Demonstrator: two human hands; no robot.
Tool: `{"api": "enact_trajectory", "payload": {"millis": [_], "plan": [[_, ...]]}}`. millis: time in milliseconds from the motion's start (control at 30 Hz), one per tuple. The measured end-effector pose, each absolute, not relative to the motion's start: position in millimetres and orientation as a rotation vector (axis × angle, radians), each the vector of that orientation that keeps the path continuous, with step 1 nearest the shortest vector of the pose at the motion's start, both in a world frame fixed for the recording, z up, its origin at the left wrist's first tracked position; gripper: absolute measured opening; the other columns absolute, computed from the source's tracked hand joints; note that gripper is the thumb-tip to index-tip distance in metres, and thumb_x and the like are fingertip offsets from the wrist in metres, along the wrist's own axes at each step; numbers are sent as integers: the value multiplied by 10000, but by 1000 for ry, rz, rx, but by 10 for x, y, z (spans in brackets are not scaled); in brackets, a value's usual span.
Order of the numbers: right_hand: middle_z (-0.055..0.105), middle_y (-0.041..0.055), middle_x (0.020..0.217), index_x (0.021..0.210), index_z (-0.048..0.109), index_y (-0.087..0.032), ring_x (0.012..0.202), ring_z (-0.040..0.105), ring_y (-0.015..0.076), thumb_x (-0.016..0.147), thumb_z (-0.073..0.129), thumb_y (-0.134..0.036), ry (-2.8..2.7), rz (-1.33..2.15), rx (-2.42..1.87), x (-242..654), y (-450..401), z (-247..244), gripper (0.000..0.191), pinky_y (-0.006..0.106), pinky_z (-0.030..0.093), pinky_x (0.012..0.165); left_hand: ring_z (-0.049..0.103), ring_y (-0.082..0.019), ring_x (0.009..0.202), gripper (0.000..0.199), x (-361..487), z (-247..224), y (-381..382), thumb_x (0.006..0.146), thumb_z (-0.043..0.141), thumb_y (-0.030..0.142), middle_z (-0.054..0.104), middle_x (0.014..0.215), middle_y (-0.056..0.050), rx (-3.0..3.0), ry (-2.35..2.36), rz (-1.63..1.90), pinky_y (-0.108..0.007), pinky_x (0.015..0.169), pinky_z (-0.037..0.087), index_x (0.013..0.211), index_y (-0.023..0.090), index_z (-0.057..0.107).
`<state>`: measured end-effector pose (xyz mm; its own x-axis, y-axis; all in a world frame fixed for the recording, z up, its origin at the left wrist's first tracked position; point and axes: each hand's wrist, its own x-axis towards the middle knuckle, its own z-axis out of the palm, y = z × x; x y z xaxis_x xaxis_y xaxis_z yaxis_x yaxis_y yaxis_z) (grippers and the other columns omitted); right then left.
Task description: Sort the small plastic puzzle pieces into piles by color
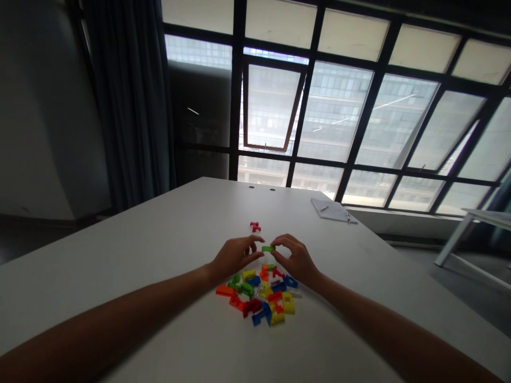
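Observation:
A small green plastic building piece (268,248) is pinched between the thumb and fingers of my right hand (295,258), above the far edge of a pile. My left hand (238,254) is at the left end of that piece, thumb and index finger apart, and no grip on it shows. Below both hands lies a loose pile of red, orange, yellow, blue, green and clear plastic pieces, among them a yellow piece (288,302), a blue piece (261,314) and an orange piece (225,290). Just beyond my hands a red piece (255,227) rests by itself on the table.
The white table (167,223) stretches away toward a large window wall. At its far right edge lies a notepad (333,210) with pens on it. Another table (483,215) stands at the right, and a dark curtain (130,106) hangs at the left.

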<state>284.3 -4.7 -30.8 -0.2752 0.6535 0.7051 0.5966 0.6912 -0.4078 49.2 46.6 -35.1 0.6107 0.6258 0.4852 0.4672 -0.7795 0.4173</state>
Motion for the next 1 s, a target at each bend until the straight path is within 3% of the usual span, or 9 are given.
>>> {"api": "enact_trajectory", "payload": {"millis": [200,300,500,667,1000], "plan": [[725,62,930,950,691,-196,891,648,233,875,658,-200,-1954,-53,-1344,3222,233,-483,83,374,504,845,655,-158,691,225,543,-365,531,955,565,364,741,808,5,2553,1055,730,-243,633,427,997,248,753],[725,40,883,976,696,-203,831,647,222,848,646,-166,-2021,-58,-1443,3360,328,-588,142,357,497,809,651,-155,675,220,555,-380,548,928,569,347,746,798,11,2575,1033,677,-242,635,418,973,257,765],[722,79,961,960,728,-194,916,637,228,881,608,-136,-2119,-59,-1375,3306,453,-596,154,364,478,876,658,-172,696,227,561,-402,574,917,575,371,751,815,0,2516,1105,724,-253,630,417,981,258,761],[753,37,964,982,747,-221,912,658,205,879,667,-144,-2266,40,-1212,3009,701,-514,152,350,478,900,662,-192,722,186,521,-426,692,886,583,318,735,820,-6,2311,1398,950,-275,639,414,1025,235,673],[694,21,917,949,726,-204,901,639,179,836,663,-94,-2282,137,-1024,2348,958,-565,170,312,485,902,617,-164,657,95,457,-495,871,805,614,273,653,684,20,1995,1325,1076,-264,615,417,876,211,603]]}}
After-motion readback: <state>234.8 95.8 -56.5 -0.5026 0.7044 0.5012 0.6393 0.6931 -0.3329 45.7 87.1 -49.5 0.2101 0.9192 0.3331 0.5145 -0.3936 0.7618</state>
